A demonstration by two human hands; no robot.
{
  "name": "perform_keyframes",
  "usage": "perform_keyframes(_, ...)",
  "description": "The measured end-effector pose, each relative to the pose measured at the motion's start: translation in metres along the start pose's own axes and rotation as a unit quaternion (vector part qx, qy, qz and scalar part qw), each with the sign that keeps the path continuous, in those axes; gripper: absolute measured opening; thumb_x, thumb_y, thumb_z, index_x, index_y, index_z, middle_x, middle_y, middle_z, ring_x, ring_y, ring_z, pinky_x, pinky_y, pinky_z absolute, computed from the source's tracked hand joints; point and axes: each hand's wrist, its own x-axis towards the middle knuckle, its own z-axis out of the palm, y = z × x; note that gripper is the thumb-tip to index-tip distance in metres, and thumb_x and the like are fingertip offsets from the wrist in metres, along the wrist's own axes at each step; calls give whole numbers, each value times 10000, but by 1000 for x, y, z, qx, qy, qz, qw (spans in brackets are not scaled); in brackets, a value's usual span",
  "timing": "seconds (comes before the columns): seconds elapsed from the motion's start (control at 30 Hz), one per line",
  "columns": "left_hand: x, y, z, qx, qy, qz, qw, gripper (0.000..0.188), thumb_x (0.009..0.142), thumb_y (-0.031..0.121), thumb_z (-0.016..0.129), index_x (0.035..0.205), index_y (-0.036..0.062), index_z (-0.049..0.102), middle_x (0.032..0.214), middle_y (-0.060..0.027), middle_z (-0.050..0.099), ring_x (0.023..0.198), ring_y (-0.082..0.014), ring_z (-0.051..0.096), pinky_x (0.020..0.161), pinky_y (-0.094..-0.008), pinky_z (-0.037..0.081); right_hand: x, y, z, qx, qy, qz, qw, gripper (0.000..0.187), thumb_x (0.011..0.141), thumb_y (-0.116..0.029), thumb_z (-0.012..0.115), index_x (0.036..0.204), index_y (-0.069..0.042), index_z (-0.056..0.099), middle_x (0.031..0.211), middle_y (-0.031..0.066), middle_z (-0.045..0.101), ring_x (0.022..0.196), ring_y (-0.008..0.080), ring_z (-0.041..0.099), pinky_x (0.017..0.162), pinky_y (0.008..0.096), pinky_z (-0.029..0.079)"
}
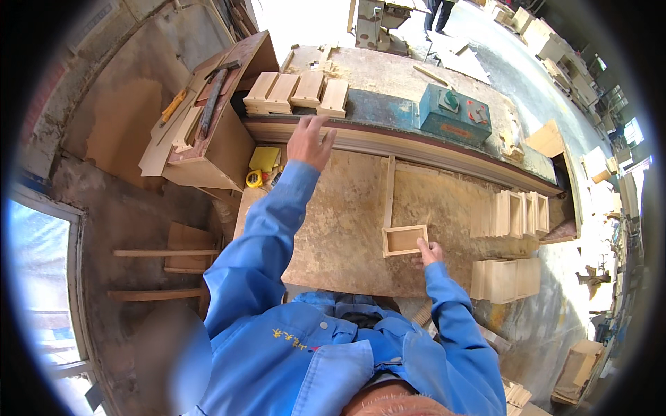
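Here, right hand [429, 252] gripping one box [404, 240], left hand [309, 144] open, empty, four wooden stacks [306, 89].

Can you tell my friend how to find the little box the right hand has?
Find the worn brown wooden workbench in the middle. Near its front, the right hand holds a small, pale, rectangular wooden box, its open side facing up. Unlike the pale wooden boxes grouped farther right, it is held in a hand.

Place: a woodworking workshop
Tools: hammer [214, 96], yellow tape measure [254, 179]
Woodwork: pale wooden tray [404, 240], stacked boxes [506, 215]
Table [333, 229]: scuffed, stained wooden top
Machinery: bulky floor-standing machine [377, 29] beyond the table
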Motion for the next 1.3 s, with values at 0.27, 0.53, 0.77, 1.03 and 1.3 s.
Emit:
perform_keyframes(0.27, 95, 2, 61, 257, -167, -24, 952, 481, 910, 459, 684, 1231, 102, 649, 1181, -183, 654, 1120, -362, 631, 925, -476, 530, 22, 27, -7, 72, -6, -69, 995, 458, 888, -425, 750, 1057, -57, 537, 871, 111, 695, 640, 190, 684, 565, 329, 570)
perform_keyframes(0.53, 138, 9, 100, 377, -246, -82, 889, 523, 898, 475, 675, 1276, 121, 607, 1248, -190, 646, 1209, -320, 622, 986, -429, 501, 25, 5, -1, 202, -41, -91, 974, 451, 868, -357, 778, 1068, -7, 573, 883, 111, 688, 664, 177, 678, 563, 321, 551)
perform_keyframes(0.77, 142, 19, 104, 375, -231, -112, 891, 616, 834, 339, 715, 1374, 111, 525, 1185, -208, 643, 1156, -355, 620, 976, -440, 502, 43, -17, 16, 244, -48, -77, 966, 462, 844, -344, 799, 1058, 8, 589, 901, 113, 684, 688, 173, 687, 598, 327, 573)
perform_keyframes(1.03, 93, 34, 56, -8, -208, -113, 972, 797, 841, 309, 753, 1510, 58, 398, 1056, -176, 628, 997, -294, 663, 782, -419, 583, 49, -31, 13, 305, -83, -68, 946, 415, 889, -340, 742, 1103, -34, 560, 908, 91, 669, 641, 161, 662, 554, 309, 558)
perform_keyframes(1.3, -42, 111, 68, -141, -284, 83, 945, 616, 850, 173, 764, 1415, 87, 532, 1139, -145, 611, 922, -253, 679, 739, -366, 613, 41, -48, 21, 264, -77, -112, 955, 530, 885, -456, 752, 1130, -34, 543, 936, 80, 659, 650, 149, 653, 540, 302, 554)
